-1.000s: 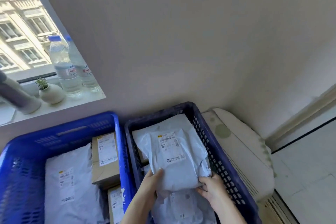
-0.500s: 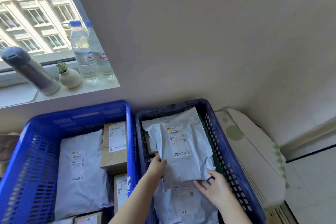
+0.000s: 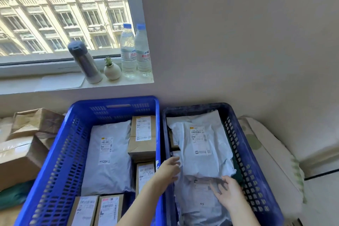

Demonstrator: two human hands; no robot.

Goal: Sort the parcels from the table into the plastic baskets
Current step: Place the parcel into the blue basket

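The bright blue basket (image 3: 55, 161) is the biggest thing in front of me, and the dark blue basket (image 3: 255, 174) stands against its right wall, both with their far edges near the wall under the window. Outside the bright basket's left edge, brown cardboard boxes (image 3: 22, 161) are piled.

In the dark basket, a grey mailer bag (image 3: 201, 145) lies label up over the far half, reaching close to the far edge. Its near end overlaps a second grey bag (image 3: 198, 205) that fills the near half.

In the bright basket, another grey bag (image 3: 108, 158) lies flat in the middle. A taped carton (image 3: 142, 134) sits in the far right corner and a smaller labelled box (image 3: 145, 172) lies just nearer along the right wall. Two more labelled boxes (image 3: 97, 211) lie side by side at the near edge.

My left hand (image 3: 169, 169) reaches over the wall between the baskets, fingers straight and loose, touching the left edge of the top bag and gripping nothing. My right hand (image 3: 228, 193) lies spread flat on the lower bag, fingertips at the top bag's near end, also holding nothing.

On the windowsill (image 3: 60, 82) stand a grey flask (image 3: 85, 62), two water bottles (image 3: 135, 51) at its right corner, and between them a little potted plant (image 3: 112, 69).
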